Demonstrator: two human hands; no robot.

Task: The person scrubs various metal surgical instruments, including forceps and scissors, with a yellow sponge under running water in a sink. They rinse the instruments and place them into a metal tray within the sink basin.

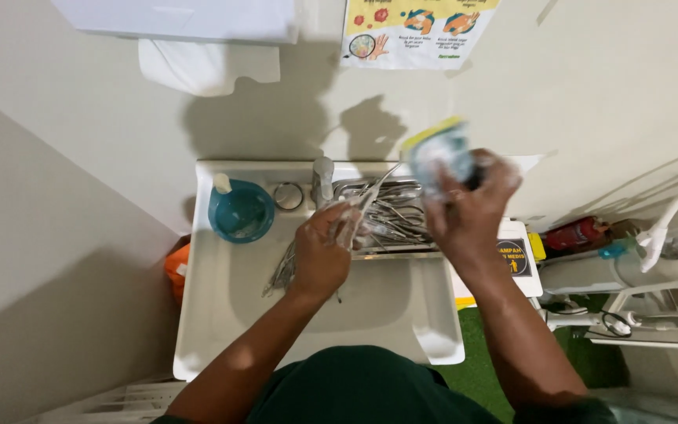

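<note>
Dark green cloth [362, 389] at the person's front filled the bottom of the view, with both bare forearms reaching out over a white sink [205, 314].

Left hand [322, 253] was closed around a bundle of thin metal instruments [364, 206], fingers wrapped about the middle of them. Their long axis ran on a slant, tips rising up and to the right toward the other hand, handles trailing down and to the left past the wrist, where a few ends [280, 275] showed over the basin. Right hand [468, 216] was shut on a sponge [437, 153], yellow-edged and grey-blue, blurred by movement and held above and to the right of the bundle. So the sponge lay just beyond the upper tips, near them but whether touching I could not tell; the right hand was the nearer one to those tips.

Behind the bundle sat a steel tray [390, 253] across the back of the sink, heaped with more instruments [398, 216]. A tap [322, 179] stood beside it, then a small round drain plug or lid [287, 196], then a blue bowl [240, 212] in the sink's left corner. A poster [413, 31] hung on the wall above, a paper towel [198, 67] to its left. Right of the sink were a red bottle [578, 233] and white tubing [668, 220].
</note>
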